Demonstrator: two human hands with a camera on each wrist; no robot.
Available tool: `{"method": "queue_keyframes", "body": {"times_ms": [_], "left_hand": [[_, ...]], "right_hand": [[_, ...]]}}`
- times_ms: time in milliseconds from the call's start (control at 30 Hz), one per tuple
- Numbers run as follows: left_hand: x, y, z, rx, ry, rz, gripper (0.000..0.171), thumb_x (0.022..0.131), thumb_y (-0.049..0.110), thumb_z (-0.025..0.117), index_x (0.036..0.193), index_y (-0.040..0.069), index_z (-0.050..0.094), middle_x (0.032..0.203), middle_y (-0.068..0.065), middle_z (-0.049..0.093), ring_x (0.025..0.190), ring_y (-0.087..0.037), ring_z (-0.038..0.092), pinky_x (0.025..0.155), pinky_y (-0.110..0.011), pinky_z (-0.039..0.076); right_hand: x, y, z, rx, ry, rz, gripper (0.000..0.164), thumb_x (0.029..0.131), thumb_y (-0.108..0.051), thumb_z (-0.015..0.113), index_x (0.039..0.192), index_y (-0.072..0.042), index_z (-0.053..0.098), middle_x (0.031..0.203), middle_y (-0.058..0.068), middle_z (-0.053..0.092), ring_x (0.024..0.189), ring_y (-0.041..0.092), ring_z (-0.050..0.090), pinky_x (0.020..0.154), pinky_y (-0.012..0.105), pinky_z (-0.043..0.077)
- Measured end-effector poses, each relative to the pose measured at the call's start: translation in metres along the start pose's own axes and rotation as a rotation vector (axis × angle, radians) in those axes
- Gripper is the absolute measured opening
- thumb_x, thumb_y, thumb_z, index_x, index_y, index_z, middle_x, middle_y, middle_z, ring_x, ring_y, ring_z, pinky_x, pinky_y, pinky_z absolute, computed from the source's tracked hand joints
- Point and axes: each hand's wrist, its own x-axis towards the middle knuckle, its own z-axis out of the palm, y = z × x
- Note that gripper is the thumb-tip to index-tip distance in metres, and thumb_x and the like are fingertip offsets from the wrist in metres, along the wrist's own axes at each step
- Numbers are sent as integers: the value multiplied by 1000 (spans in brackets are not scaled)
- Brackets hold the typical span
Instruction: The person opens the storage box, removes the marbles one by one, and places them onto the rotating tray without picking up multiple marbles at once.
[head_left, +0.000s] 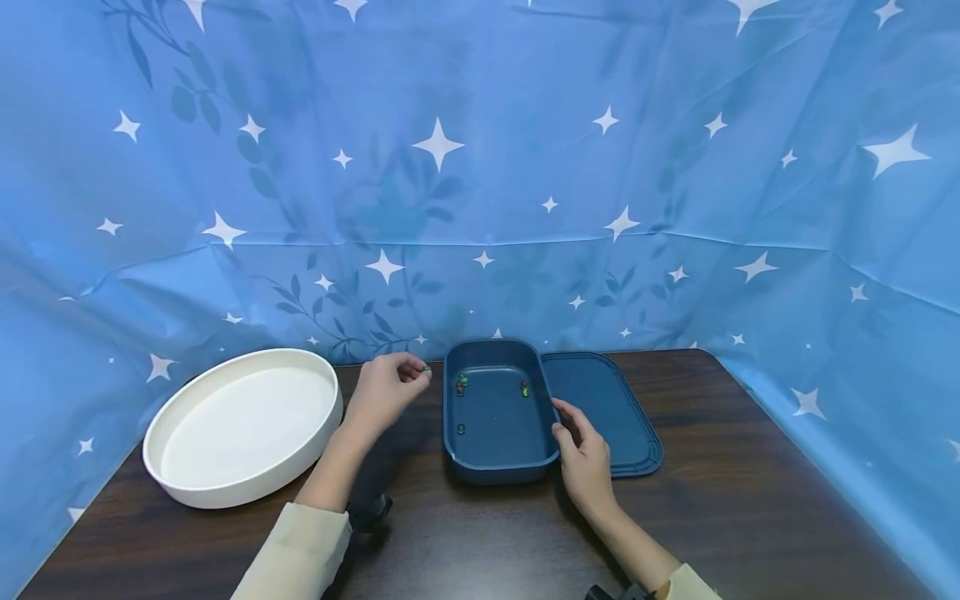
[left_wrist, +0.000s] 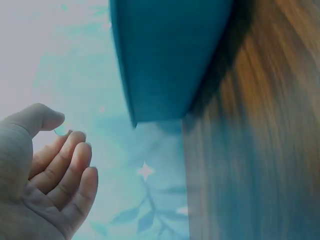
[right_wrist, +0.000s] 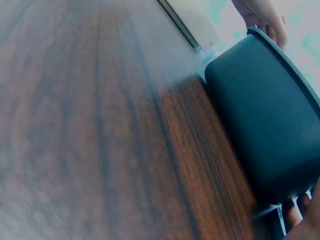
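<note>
Tiny greenish piece [head_left: 427,368], pinched in the left hand [head_left: 390,387] just left of the blue box [head_left: 491,477]; a loosened pinch could drop it outside, onto the wood-grained tabletop [head_left: 742,450]. Right hand [head_left: 585,458] touches the box's right rim, grip or mere contact unclear; a hard push might slide the smooth, round-cornered walls and scatter the small bits [head_left: 525,389] inside. Farther out: flat grooved lid [head_left: 600,400], shallow round white tray [head_left: 240,425].

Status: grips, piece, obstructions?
Left grip pinching small glassy piece, left of blue box. Right grip touching box's right side. No obstruction visible between piece and box.
</note>
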Motion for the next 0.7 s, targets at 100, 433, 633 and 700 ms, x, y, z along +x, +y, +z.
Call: {"method": "queue_keyframes", "body": {"times_ms": [100, 433, 633, 700], "left_hand": [[-4, -7, -13, 8, 32, -10, 17, 89, 23, 71, 96, 8, 76, 87, -6, 75, 81, -17, 68, 76, -36, 56], [-19, -38, -49, 81, 102, -72, 23, 92, 24, 68, 101, 5, 76, 91, -10, 76, 83, -22, 69, 79, -39, 55], [-24, -59, -73, 125, 115, -104, 28, 96, 26, 65, 107, 2, 75, 97, -15, 76, 89, -29, 71, 81, -45, 57], [-24, -66, -80, 134, 120, -114, 29, 96, 26, 65, 108, 2, 76, 98, -16, 77, 90, -30, 72, 82, -46, 57]], "right_hand": [[0, 1, 0, -3, 0, 0, 38, 102, -11, 52, 139, -14, 59, 143, 9, 61, 134, 24, 57, 106, 49, 48], [0, 1, 0, -23, -3, 3, 37, 103, -14, 52, 139, -16, 60, 143, 9, 62, 133, 24, 58, 106, 49, 48], [1, 1, -1, -8, -9, 7, 37, 103, -14, 51, 139, -16, 59, 144, 9, 61, 134, 23, 57, 107, 49, 48], [1, 1, -2, -2, -8, 7, 37, 103, -14, 51, 139, -15, 59, 144, 9, 61, 134, 24, 57, 107, 49, 48]]}}
